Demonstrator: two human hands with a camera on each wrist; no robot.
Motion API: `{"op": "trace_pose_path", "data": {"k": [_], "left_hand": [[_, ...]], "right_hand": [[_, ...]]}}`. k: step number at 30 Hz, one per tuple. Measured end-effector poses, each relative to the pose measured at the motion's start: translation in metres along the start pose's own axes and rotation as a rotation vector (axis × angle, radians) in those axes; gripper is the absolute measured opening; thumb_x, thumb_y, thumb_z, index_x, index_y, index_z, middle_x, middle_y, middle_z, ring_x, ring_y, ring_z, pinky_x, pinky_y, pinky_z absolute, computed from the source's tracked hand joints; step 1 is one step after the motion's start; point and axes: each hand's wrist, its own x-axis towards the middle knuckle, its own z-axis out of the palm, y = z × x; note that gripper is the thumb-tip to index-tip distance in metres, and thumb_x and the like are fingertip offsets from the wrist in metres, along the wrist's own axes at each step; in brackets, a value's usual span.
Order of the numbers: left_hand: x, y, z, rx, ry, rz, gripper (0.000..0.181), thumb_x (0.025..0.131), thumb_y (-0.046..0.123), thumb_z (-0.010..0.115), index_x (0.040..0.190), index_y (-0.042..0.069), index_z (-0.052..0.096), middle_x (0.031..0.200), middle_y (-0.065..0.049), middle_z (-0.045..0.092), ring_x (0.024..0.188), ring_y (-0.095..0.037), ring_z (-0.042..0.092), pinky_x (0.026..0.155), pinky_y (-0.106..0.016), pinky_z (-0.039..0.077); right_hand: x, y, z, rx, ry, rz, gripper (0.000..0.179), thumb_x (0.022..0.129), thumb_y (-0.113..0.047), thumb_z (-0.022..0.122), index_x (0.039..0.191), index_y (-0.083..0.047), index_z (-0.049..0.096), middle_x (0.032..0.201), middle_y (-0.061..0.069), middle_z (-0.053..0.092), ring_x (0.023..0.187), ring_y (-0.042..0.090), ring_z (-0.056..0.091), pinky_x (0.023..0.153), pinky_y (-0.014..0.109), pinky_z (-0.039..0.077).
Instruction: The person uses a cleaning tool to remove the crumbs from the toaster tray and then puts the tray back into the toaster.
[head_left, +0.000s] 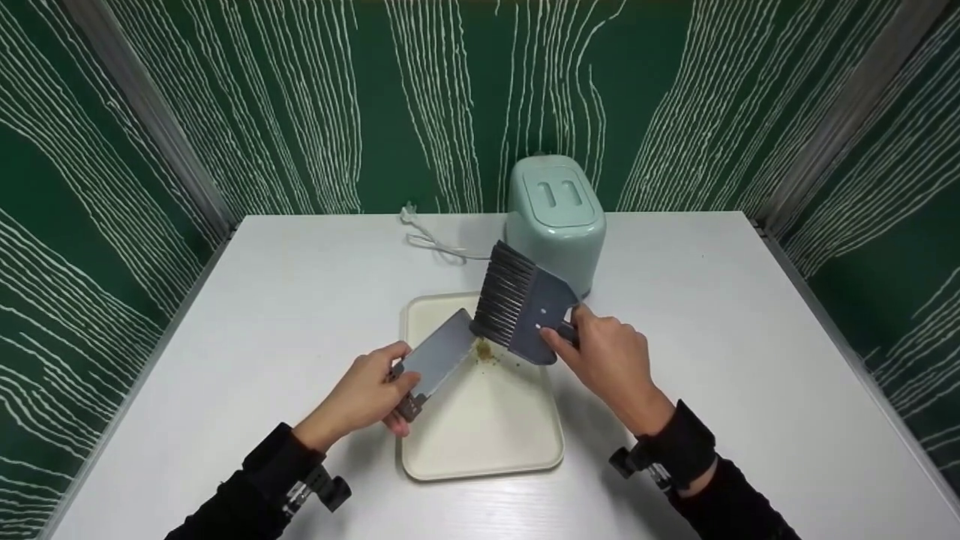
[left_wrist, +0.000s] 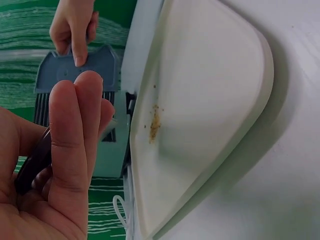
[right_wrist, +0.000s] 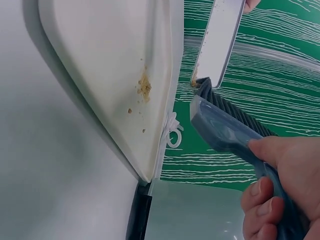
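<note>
My left hand [head_left: 371, 386] grips the dark end of a flat grey crumb tray [head_left: 442, 356], tilted above a cream tray [head_left: 484, 435]. A wide hand brush [head_left: 536, 307] with dark bristles is held by its handle in my right hand [head_left: 615, 360]. In the right wrist view, its bristles [right_wrist: 204, 87] touch the crumb tray's [right_wrist: 217, 45] lower corner, where some crumbs cling. Brown crumbs [head_left: 484, 349] lie in a small heap on the cream tray below, with several scattered around. From the left wrist, my fingers hide most of the crumb tray.
Behind the cream tray stands a mint-green toaster [head_left: 559, 210], close to the brush. Its white cord and plug [head_left: 427, 238] lie on the white table [head_left: 300, 300] to the left. Green walls [head_left: 300, 97] with white lines enclose the back and sides.
</note>
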Motion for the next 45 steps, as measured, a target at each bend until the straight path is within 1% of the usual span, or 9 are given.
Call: {"op": "trace_pose_path", "data": {"k": [6, 11, 16, 21, 26, 30, 33, 37, 45], "left_hand": [[0.001, -0.001, -0.001, 0.01, 0.001, 0.0, 0.019, 0.109, 0.008, 0.056, 0.125, -0.002, 0.058, 0.07, -0.014, 0.072, 0.05, -0.02, 0.073, 0.057, -0.058, 0.062], [0.002, -0.001, -0.001, 0.014, 0.007, -0.008, 0.018, 0.109, 0.009, 0.057, 0.125, 0.0, 0.058, 0.072, -0.014, 0.072, 0.051, -0.02, 0.074, 0.058, -0.058, 0.063], [0.003, -0.001, -0.002, -0.015, -0.007, -0.028, 0.021, 0.11, 0.01, 0.057, 0.128, -0.001, 0.057, 0.074, -0.016, 0.073, 0.053, -0.02, 0.075, 0.06, -0.056, 0.063], [0.005, -0.001, -0.001, -0.078, -0.041, -0.051, 0.026, 0.11, 0.013, 0.061, 0.13, -0.001, 0.054, 0.081, -0.018, 0.073, 0.058, -0.023, 0.077, 0.062, -0.051, 0.065], [0.006, -0.001, -0.001, -0.108, -0.055, -0.077, 0.03, 0.108, 0.016, 0.067, 0.13, 0.0, 0.054, 0.09, -0.018, 0.071, 0.062, -0.026, 0.079, 0.065, -0.045, 0.066], [0.006, -0.001, 0.0, -0.136, -0.061, -0.079, 0.037, 0.106, 0.013, 0.069, 0.137, 0.002, 0.054, 0.096, -0.02, 0.074, 0.065, -0.025, 0.08, 0.069, -0.044, 0.067], [0.005, -0.002, 0.0, -0.145, -0.053, -0.07, 0.042, 0.104, 0.012, 0.071, 0.141, 0.002, 0.053, 0.096, -0.021, 0.076, 0.066, -0.025, 0.08, 0.07, -0.045, 0.067], [0.004, -0.004, -0.002, -0.154, -0.038, -0.066, 0.041, 0.103, 0.01, 0.073, 0.137, 0.0, 0.052, 0.095, -0.021, 0.077, 0.066, -0.025, 0.08, 0.069, -0.042, 0.067], [0.004, -0.003, -0.002, -0.144, -0.018, -0.069, 0.037, 0.102, 0.008, 0.074, 0.13, 0.0, 0.052, 0.094, -0.02, 0.078, 0.066, -0.024, 0.08, 0.068, -0.04, 0.067]], "right_hand": [[-0.003, 0.004, -0.003, -0.042, 0.014, -0.017, 0.048, 0.094, -0.046, 0.082, 0.078, -0.009, 0.057, 0.057, 0.007, 0.056, 0.05, 0.028, 0.056, 0.044, 0.044, 0.041], [-0.003, 0.009, -0.009, -0.038, 0.012, -0.01, 0.047, 0.093, -0.045, 0.083, 0.078, -0.008, 0.058, 0.057, 0.006, 0.055, 0.05, 0.025, 0.053, 0.044, 0.041, 0.038], [-0.002, 0.009, -0.016, 0.076, -0.045, 0.052, 0.047, 0.095, -0.047, 0.081, 0.08, -0.009, 0.058, 0.059, 0.0, 0.048, 0.054, 0.019, 0.047, 0.049, 0.033, 0.031], [-0.001, 0.0, -0.018, 0.217, -0.126, 0.098, 0.047, 0.097, -0.051, 0.078, 0.082, -0.011, 0.057, 0.063, -0.003, 0.044, 0.058, 0.016, 0.046, 0.054, 0.032, 0.031], [-0.003, -0.017, -0.013, 0.302, -0.156, 0.089, 0.044, 0.095, -0.049, 0.08, 0.083, -0.013, 0.058, 0.065, -0.005, 0.044, 0.059, 0.015, 0.045, 0.056, 0.031, 0.033], [-0.005, -0.031, -0.008, 0.329, -0.162, 0.064, 0.043, 0.094, -0.049, 0.082, 0.082, -0.014, 0.058, 0.065, -0.007, 0.044, 0.059, 0.013, 0.045, 0.056, 0.03, 0.034], [-0.006, -0.04, -0.004, 0.328, -0.174, 0.034, 0.044, 0.094, -0.05, 0.081, 0.08, -0.016, 0.057, 0.063, -0.009, 0.042, 0.058, 0.011, 0.043, 0.055, 0.029, 0.032], [-0.009, -0.048, 0.0, 0.292, -0.188, -0.013, 0.047, 0.094, -0.052, 0.08, 0.078, -0.017, 0.054, 0.062, -0.01, 0.041, 0.058, 0.01, 0.042, 0.054, 0.028, 0.03], [-0.011, -0.045, -0.001, 0.173, -0.165, -0.079, 0.05, 0.092, -0.055, 0.08, 0.075, -0.018, 0.052, 0.059, -0.011, 0.037, 0.056, 0.012, 0.04, 0.051, 0.029, 0.027]]}}
